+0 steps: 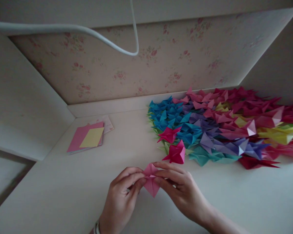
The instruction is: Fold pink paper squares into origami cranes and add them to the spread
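Between my two hands is a pink piece of folded origami paper (152, 188), diamond-shaped with a crease down its middle and a small pale gap at the centre. My left hand (125, 191) pinches its left corner between thumb and fingers. From the other side my right hand (179, 187) grips the right edge, its fingers over the upper part and the thumb below. Just beyond the fingers lie two bright magenta folded paper cranes (177, 152), at the near left edge of a large group of folded cranes (207, 130).
The cranes, in blue, purple, teal, pink, red and yellow, spread over the right of the white desk (56, 188). A stack of pink and yellow paper squares (75, 139) lies at the back left. A white cable (107, 40) hangs above, before flowered wallpaper (158, 68).
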A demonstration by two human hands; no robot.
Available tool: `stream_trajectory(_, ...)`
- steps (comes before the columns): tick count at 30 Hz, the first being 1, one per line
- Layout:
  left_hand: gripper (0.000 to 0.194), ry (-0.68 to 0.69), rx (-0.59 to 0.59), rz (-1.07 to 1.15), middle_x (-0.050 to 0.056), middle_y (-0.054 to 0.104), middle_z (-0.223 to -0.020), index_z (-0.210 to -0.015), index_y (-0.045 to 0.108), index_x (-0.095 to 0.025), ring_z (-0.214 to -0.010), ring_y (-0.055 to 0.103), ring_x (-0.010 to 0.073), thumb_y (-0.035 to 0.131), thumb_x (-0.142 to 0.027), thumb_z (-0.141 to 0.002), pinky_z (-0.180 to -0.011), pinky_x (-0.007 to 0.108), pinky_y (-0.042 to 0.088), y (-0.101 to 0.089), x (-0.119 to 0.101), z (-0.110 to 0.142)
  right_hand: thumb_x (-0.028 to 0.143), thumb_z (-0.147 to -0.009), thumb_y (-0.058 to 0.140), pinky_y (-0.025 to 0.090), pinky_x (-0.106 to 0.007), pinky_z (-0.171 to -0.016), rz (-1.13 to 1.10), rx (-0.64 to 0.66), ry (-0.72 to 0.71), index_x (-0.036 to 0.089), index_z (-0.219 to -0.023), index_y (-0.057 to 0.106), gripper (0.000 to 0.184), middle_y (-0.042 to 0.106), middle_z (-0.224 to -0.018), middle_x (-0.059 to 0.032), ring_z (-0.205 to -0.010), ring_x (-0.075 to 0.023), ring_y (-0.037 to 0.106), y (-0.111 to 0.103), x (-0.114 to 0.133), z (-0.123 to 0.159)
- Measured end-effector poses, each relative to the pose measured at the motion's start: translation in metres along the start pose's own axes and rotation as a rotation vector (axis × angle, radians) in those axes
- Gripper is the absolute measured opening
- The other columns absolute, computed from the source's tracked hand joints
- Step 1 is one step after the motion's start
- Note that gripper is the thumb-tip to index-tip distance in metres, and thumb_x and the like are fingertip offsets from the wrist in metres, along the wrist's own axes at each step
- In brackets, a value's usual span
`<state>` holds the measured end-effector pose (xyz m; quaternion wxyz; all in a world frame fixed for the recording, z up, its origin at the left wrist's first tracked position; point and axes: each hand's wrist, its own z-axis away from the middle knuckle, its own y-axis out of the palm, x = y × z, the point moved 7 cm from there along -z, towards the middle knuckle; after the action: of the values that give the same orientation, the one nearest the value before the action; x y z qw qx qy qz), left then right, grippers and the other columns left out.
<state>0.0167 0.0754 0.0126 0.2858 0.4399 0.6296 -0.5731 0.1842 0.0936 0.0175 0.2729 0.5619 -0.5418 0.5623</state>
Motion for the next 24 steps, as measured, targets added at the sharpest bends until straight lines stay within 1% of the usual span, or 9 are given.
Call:
stream_trajectory(3,0.017,-0.009,-0.013,-0.027,0.006,0.069,-0.089,-0.088,0.072,-0.02,-0.075,0.067,0.016,0.057,-0.025,-0.095,-0.065,0.02,0.055,0.0,-0.002,0.0,0.019,-0.092,0.062,0.054,-0.029,-0.087,0.001,-0.024,-0.023,0.021,-0.096,0.077,0.016,0.074,-0.109,-0.0102,-0.1,-0.0213,0.069,0.001,-0.004,-0.002)
stream_trajectory(6,0.02,-0.02,-0.016,-0.031,0.006,0.069,-0.087,-0.088,0.072,-0.02,-0.076,0.067,0.0163,0.055,-0.025,-0.096,-0.067,0.021,0.055,0.001,-0.004,0.0,0.018,-0.093,0.061,0.054,-0.027,-0.084,-0.02,-0.045,-0.017,0.021,-0.093,0.076,0.016,0.075,-0.105,-0.0088,-0.096,-0.0198,0.069,0.001,-0.006,-0.004)
stream_trajectory(9,0.02,-0.025,-0.011,-0.029,0.006,0.068,-0.087,-0.088,0.073,-0.02,-0.076,0.067,0.0158,0.055,-0.026,-0.096,-0.068,0.02,0.054,0.002,-0.003,0.0,0.017,-0.093,0.06,0.053,-0.026,-0.083,-0.034,-0.048,-0.006,0.02,-0.09,0.075,0.016,0.075,-0.105,-0.0084,-0.095,-0.0196,0.069,0.002,-0.005,-0.004)
stream_trajectory(15,0.02,-0.125,0.009,0.03,0.006,0.068,-0.091,-0.089,0.071,-0.02,-0.077,0.067,0.016,0.056,-0.032,-0.095,-0.068,0.02,0.054,0.003,0.007,0.0,0.02,-0.094,0.06,0.052,-0.025,-0.081,-0.048,-0.059,0.036,0.02,-0.094,0.076,0.016,0.075,-0.103,-0.0075,-0.093,-0.0189,0.069,0.003,-0.009,-0.001)
stream_trajectory(20,0.021,-0.157,0.026,0.042,0.006,0.068,-0.091,-0.086,0.071,-0.02,-0.079,0.067,0.0169,0.057,-0.034,-0.094,-0.065,0.02,0.053,0.002,0.009,-0.001,0.019,-0.094,0.059,0.052,-0.025,-0.081,-0.076,-0.056,0.047,0.022,-0.094,0.076,0.017,0.075,-0.106,-0.0068,-0.094,-0.0188,0.068,0.006,-0.01,-0.002)
stream_trajectory(24,0.021,-0.166,0.039,0.059,0.006,0.067,-0.088,-0.085,0.071,-0.019,-0.075,0.066,0.0167,0.058,-0.034,-0.093,-0.061,0.02,0.052,0.002,0.01,-0.002,0.022,-0.095,0.058,0.055,-0.025,-0.075,-0.11,-0.065,0.07,0.021,-0.094,0.075,0.017,0.074,-0.106,-0.0081,-0.094,-0.0203,0.068,0.008,-0.01,-0.001)
